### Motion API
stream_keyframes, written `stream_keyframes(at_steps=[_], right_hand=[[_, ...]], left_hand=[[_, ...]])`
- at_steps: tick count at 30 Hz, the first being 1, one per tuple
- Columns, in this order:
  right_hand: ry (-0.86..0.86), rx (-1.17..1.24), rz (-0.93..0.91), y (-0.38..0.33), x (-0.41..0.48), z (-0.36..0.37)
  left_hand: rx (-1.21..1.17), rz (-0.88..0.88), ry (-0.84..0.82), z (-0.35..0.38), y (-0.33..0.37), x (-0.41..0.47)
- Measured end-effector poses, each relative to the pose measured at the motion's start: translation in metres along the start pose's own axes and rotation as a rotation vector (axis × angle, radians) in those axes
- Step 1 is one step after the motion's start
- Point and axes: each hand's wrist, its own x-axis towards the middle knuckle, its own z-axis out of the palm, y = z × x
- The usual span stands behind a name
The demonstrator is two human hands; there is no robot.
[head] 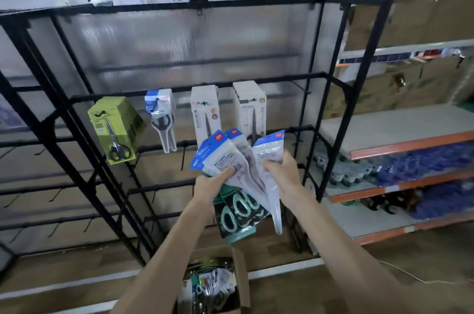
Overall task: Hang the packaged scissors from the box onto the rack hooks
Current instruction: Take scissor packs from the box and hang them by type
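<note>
My left hand (209, 185) grips a fanned bundle of packaged scissors (223, 157), blue-topped clear packs above and teal-handled packs (239, 211) below. Beside it, my right hand (280, 168) pinches one blue-topped pack (270, 148) at the bundle's right side. Both hands are raised in front of the black wire rack (179, 77). On the rack's hooks hang a green scissors pack (114, 129), a blue-and-clear pack (161, 118) and two white boxed scissors (205, 111) (250, 108). The open cardboard box (241, 280) stands on the floor below, holding several more packs.
Bare hooks stick out of the rack's lower bars at the left (56, 194). Orange-edged shelves (400, 144) with blue goods stand to the right. Cardboard cartons (410, 23) are stacked at the upper right. A white cable (410, 276) lies on the floor.
</note>
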Motion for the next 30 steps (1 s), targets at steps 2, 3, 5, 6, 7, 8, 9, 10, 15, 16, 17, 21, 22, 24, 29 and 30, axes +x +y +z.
stream_keyframes(at_steps=[2, 3, 5, 6, 7, 8, 9, 10, 15, 16, 17, 21, 22, 24, 29, 30], right_hand=[[-0.054, -0.025, -0.03, -0.006, 0.004, -0.003], [-0.082, -0.044, -0.051, -0.01, 0.007, -0.005], [-0.117, -0.096, -0.107, -0.016, 0.011, -0.01], [-0.118, -0.14, -0.137, -0.018, 0.014, -0.012], [-0.112, -0.198, -0.173, -0.021, 0.018, -0.014], [-0.101, -0.262, -0.207, -0.024, 0.021, -0.014], [-0.085, -0.314, -0.243, -0.025, 0.025, -0.015], [-0.075, -0.356, -0.282, -0.027, 0.029, -0.016], [-0.262, -0.667, -0.356, -0.022, 0.042, -0.009], [-0.267, -0.765, -0.339, -0.016, 0.047, -0.008], [-0.255, -0.833, -0.309, -0.012, 0.051, -0.007], [-0.207, -0.73, -0.221, -0.01, 0.065, -0.021], [-0.146, -0.607, -0.228, -0.012, 0.07, -0.028], [-0.042, -0.349, -0.173, -0.016, 0.081, -0.043], [-0.015, -0.179, -0.067, -0.027, 0.116, -0.086], [-0.014, -0.147, -0.052, -0.028, 0.127, -0.097]], left_hand=[[-0.006, 0.003, -0.002, 0.004, -0.001, 0.009], [-0.016, 0.007, -0.004, 0.004, -0.001, 0.014], [-0.031, 0.012, -0.025, 0.006, -0.001, 0.023], [-0.038, 0.01, -0.04, 0.008, -0.001, 0.028], [-0.058, 0.006, -0.058, 0.01, 0.0, 0.031], [-0.084, -0.004, -0.073, 0.013, 0.001, 0.034], [-0.104, -0.009, -0.083, 0.017, 0.003, 0.036], [-0.12, -0.012, -0.092, 0.021, 0.005, 0.039], [-0.146, -0.021, -0.174, 0.042, 0.007, 0.051], [-0.135, -0.016, -0.19, 0.048, 0.007, 0.053], [-0.123, -0.013, -0.2, 0.053, 0.006, 0.055], [-0.085, -0.023, -0.188, 0.072, 0.005, 0.067], [-0.074, -0.024, -0.186, 0.077, 0.004, 0.071], [-0.063, -0.026, -0.187, 0.088, 0.002, 0.08], [-0.049, 0.021, -0.169, 0.124, -0.001, 0.096], [-0.046, 0.031, -0.155, 0.132, -0.003, 0.099]])
